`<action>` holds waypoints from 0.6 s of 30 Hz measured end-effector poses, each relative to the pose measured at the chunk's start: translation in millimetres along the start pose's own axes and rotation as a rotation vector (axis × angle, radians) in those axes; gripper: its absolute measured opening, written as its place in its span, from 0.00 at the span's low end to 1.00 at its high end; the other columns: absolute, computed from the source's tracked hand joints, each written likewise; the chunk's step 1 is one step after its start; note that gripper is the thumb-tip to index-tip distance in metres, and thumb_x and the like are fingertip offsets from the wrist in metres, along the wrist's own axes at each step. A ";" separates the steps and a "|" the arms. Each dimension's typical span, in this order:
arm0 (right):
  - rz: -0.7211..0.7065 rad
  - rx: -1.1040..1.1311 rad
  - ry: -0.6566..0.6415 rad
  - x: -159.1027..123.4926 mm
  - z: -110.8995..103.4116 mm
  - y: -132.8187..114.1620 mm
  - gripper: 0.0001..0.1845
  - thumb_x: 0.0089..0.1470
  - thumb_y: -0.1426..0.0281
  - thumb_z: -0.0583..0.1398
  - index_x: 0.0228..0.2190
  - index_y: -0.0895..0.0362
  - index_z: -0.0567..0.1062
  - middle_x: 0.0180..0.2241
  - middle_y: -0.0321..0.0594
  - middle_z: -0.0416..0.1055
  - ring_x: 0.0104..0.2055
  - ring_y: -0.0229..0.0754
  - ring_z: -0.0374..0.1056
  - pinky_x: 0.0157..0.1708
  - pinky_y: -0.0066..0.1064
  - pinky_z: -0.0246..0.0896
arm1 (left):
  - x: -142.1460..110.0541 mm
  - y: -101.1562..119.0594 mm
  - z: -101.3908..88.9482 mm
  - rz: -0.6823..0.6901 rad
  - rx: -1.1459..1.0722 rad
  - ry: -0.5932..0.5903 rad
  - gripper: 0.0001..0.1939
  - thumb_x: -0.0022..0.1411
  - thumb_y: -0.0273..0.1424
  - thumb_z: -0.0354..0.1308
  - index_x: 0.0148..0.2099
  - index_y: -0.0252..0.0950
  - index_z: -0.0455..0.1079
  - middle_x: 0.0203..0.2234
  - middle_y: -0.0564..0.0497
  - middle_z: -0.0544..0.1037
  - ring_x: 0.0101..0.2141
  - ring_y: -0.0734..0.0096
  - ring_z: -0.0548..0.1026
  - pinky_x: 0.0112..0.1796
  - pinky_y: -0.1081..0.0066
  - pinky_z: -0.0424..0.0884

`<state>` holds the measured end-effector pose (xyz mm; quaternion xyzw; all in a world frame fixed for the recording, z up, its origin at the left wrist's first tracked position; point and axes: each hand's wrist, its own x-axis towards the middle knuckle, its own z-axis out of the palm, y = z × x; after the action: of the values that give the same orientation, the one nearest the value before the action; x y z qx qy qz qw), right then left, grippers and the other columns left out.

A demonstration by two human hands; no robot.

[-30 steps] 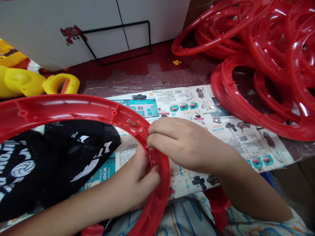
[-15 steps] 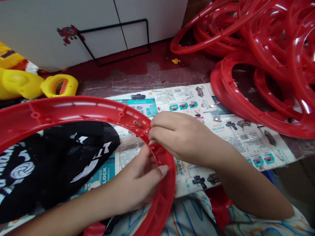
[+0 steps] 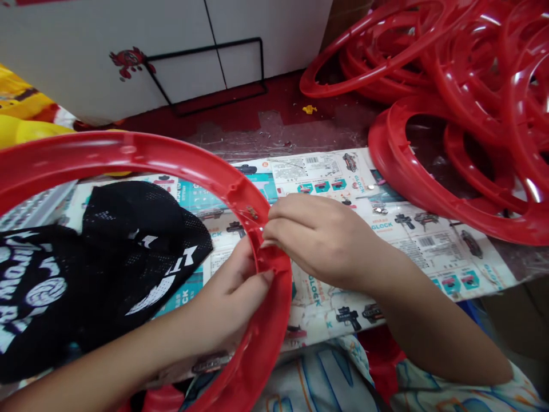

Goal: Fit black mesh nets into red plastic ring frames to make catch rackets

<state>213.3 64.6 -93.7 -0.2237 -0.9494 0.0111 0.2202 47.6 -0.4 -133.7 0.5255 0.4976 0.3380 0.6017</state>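
Observation:
A large red plastic ring [image 3: 169,155] with a channelled inner side spans the left and middle of the view, tilted toward me. My left hand [image 3: 234,300] grips its right-hand part, thumb on the channel and fingers round the inner edge. My right hand [image 3: 315,234] is closed in a pinch at the same part, just above the left thumb. Its fingertips hide whatever lies between them. Close to those fingertips, a small brass-coloured piece [image 3: 251,212] sits in the ring's channel.
More red rings [image 3: 407,154] are heaped at the right. Printed cardboard [image 3: 412,240] covers the table under my hands. A black mesh cloth [image 3: 132,257] with white print lies inside the ring. Behind stand a white box [image 3: 184,34] and a small yellow piece [image 3: 309,109].
The ring has tilted and shifted, its far side rising and its right side moving left. My left hand has moved slightly left with it. My right hand stays pinched at the ring.

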 end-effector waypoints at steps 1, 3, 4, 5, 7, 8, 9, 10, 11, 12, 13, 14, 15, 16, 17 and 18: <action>0.001 0.019 -0.024 0.1 -2.5 -1.4 0.17 0.63 0.78 0.46 0.31 0.63 0.73 0.34 0.42 0.70 0.36 0.39 0.63 0.37 0.30 0.60 | -1.9 -0.2 -2.6 -0.024 -0.005 -0.048 0.16 0.62 0.29 0.50 0.53 0.39 0.64 0.46 0.49 0.74 0.49 0.61 0.71 0.49 0.63 0.70; 0.003 0.044 -0.056 0.3 -7.0 -4.6 0.18 0.64 0.78 0.45 0.32 0.62 0.73 0.35 0.41 0.70 0.37 0.38 0.63 0.38 0.29 0.60 | -5.6 -1.3 -6.1 -0.032 -0.011 -0.113 0.17 0.63 0.29 0.50 0.55 0.41 0.63 0.49 0.49 0.73 0.51 0.60 0.69 0.51 0.62 0.68; 0.007 0.042 -0.060 0.5 -8.5 -6.1 0.18 0.64 0.78 0.45 0.32 0.62 0.73 0.35 0.40 0.70 0.38 0.38 0.63 0.39 0.29 0.60 | -7.1 -1.9 -6.8 -0.013 0.009 -0.126 0.17 0.64 0.29 0.49 0.55 0.42 0.63 0.50 0.49 0.72 0.52 0.61 0.69 0.52 0.62 0.67; 0.011 0.034 -0.059 0.6 -9.5 -7.3 0.18 0.64 0.77 0.46 0.32 0.61 0.74 0.35 0.40 0.70 0.38 0.38 0.63 0.39 0.30 0.59 | -8.3 -2.3 -7.1 0.014 0.036 -0.131 0.16 0.64 0.29 0.49 0.55 0.42 0.63 0.50 0.50 0.72 0.52 0.61 0.68 0.52 0.63 0.66; 0.011 0.019 -0.040 0.7 -9.9 -8.8 0.17 0.65 0.76 0.47 0.31 0.61 0.74 0.34 0.39 0.70 0.36 0.38 0.62 0.37 0.30 0.58 | -10.0 -2.2 -6.5 0.048 0.089 -0.137 0.14 0.64 0.29 0.49 0.52 0.42 0.63 0.48 0.50 0.72 0.50 0.62 0.69 0.52 0.64 0.66; 0.008 0.017 -0.028 0.8 -9.6 -9.1 0.18 0.65 0.76 0.47 0.31 0.61 0.74 0.34 0.39 0.70 0.35 0.38 0.62 0.37 0.30 0.57 | -10.7 -1.9 -5.9 0.045 0.110 -0.142 0.12 0.64 0.29 0.49 0.51 0.41 0.63 0.46 0.50 0.73 0.48 0.62 0.69 0.51 0.64 0.67; -0.004 0.018 -0.013 0.8 -9.1 -9.2 0.18 0.65 0.76 0.47 0.30 0.61 0.73 0.33 0.38 0.70 0.35 0.37 0.61 0.36 0.30 0.56 | -11.5 -1.5 -5.3 0.035 0.127 -0.141 0.11 0.65 0.29 0.48 0.49 0.41 0.63 0.44 0.50 0.73 0.46 0.62 0.70 0.50 0.63 0.67; -0.020 0.019 0.000 0.7 -8.5 -9.2 0.18 0.64 0.77 0.47 0.29 0.61 0.73 0.33 0.38 0.70 0.34 0.37 0.61 0.35 0.30 0.55 | -12.4 -1.1 -4.8 0.025 0.143 -0.136 0.10 0.65 0.29 0.47 0.48 0.41 0.62 0.42 0.50 0.73 0.45 0.63 0.70 0.49 0.63 0.68; -0.037 0.016 0.010 0.7 -7.8 -9.0 0.18 0.64 0.77 0.47 0.29 0.61 0.73 0.32 0.38 0.70 0.34 0.37 0.60 0.34 0.31 0.54 | -13.5 -0.8 -4.4 0.021 0.160 -0.133 0.10 0.65 0.29 0.47 0.48 0.40 0.62 0.40 0.50 0.72 0.44 0.63 0.70 0.49 0.64 0.68; -0.047 0.012 0.017 0.7 -7.1 -8.8 0.18 0.64 0.78 0.47 0.28 0.61 0.73 0.32 0.38 0.70 0.33 0.37 0.59 0.34 0.31 0.53 | -14.5 -0.7 -4.1 0.020 0.178 -0.136 0.10 0.65 0.29 0.47 0.48 0.40 0.62 0.40 0.50 0.72 0.44 0.63 0.70 0.48 0.64 0.68; -0.048 0.006 0.020 0.6 -6.5 -8.6 0.18 0.64 0.78 0.47 0.28 0.60 0.73 0.32 0.38 0.70 0.33 0.37 0.59 0.33 0.31 0.53 | -15.6 -0.7 -3.9 0.021 0.196 -0.141 0.10 0.65 0.29 0.46 0.49 0.40 0.62 0.41 0.50 0.72 0.45 0.63 0.70 0.48 0.64 0.68; -0.043 0.003 0.019 0.5 -5.9 -8.5 0.18 0.64 0.78 0.47 0.28 0.60 0.73 0.31 0.38 0.69 0.33 0.37 0.58 0.33 0.31 0.52 | -16.4 -0.7 -3.7 0.023 0.214 -0.146 0.11 0.65 0.29 0.46 0.49 0.40 0.61 0.43 0.49 0.72 0.47 0.62 0.69 0.49 0.64 0.68; -0.036 0.004 0.014 0.4 -5.5 -8.4 0.18 0.64 0.78 0.47 0.28 0.60 0.73 0.31 0.38 0.69 0.32 0.37 0.58 0.32 0.31 0.51 | -17.0 -0.8 -3.5 0.021 0.231 -0.157 0.11 0.65 0.29 0.46 0.50 0.40 0.61 0.45 0.48 0.72 0.48 0.61 0.69 0.49 0.63 0.67; -0.033 0.008 0.011 0.3 -5.1 -8.3 0.18 0.63 0.78 0.48 0.28 0.60 0.73 0.31 0.38 0.68 0.32 0.37 0.57 0.32 0.31 0.51 | -17.3 -0.9 -3.3 0.017 0.246 -0.166 0.12 0.65 0.29 0.46 0.50 0.39 0.61 0.47 0.48 0.72 0.50 0.60 0.68 0.50 0.63 0.67; -0.035 0.013 0.008 0.2 -4.9 -8.2 0.17 0.63 0.78 0.48 0.28 0.60 0.73 0.30 0.38 0.68 0.31 0.37 0.57 0.31 0.31 0.50 | -17.3 -1.0 -3.1 0.009 0.258 -0.176 0.11 0.65 0.30 0.46 0.50 0.39 0.61 0.46 0.47 0.72 0.50 0.60 0.69 0.49 0.62 0.67; -0.038 0.017 0.000 0.0 -4.8 -8.2 0.17 0.63 0.79 0.48 0.28 0.60 0.72 0.30 0.38 0.67 0.31 0.37 0.56 0.31 0.31 0.50 | -17.0 -1.1 -2.7 0.002 0.266 -0.181 0.11 0.65 0.30 0.46 0.49 0.39 0.61 0.45 0.47 0.73 0.48 0.59 0.69 0.48 0.62 0.68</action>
<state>211.9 56.9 -88.4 -0.2036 -0.9534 0.0151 0.2223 40.2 -15.7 -130.6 0.6294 0.4811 0.2212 0.5687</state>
